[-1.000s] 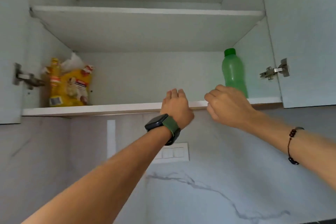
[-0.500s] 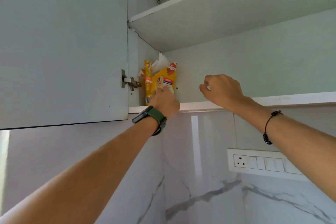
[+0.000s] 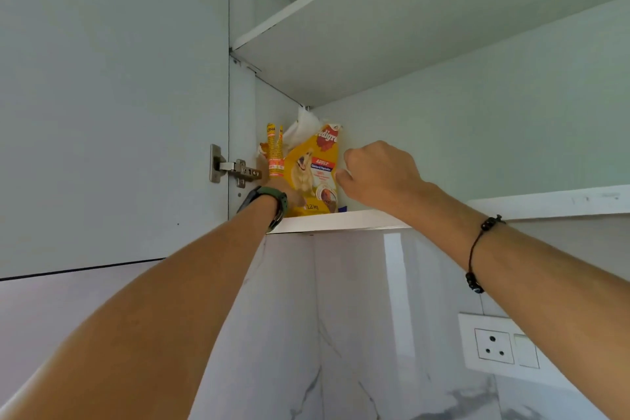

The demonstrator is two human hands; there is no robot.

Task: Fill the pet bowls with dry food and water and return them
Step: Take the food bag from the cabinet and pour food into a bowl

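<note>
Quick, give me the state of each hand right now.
Left hand: at the base of the yellow dog food bag, fingers hidden, grip cannot be told.
Right hand: fingers curled at the bag's right edge, grip unclear.

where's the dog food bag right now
In the head view, the yellow dog food bag stands at the left end of the open cabinet's lower shelf, by the door hinge, between the left hand and right hand.
</note>
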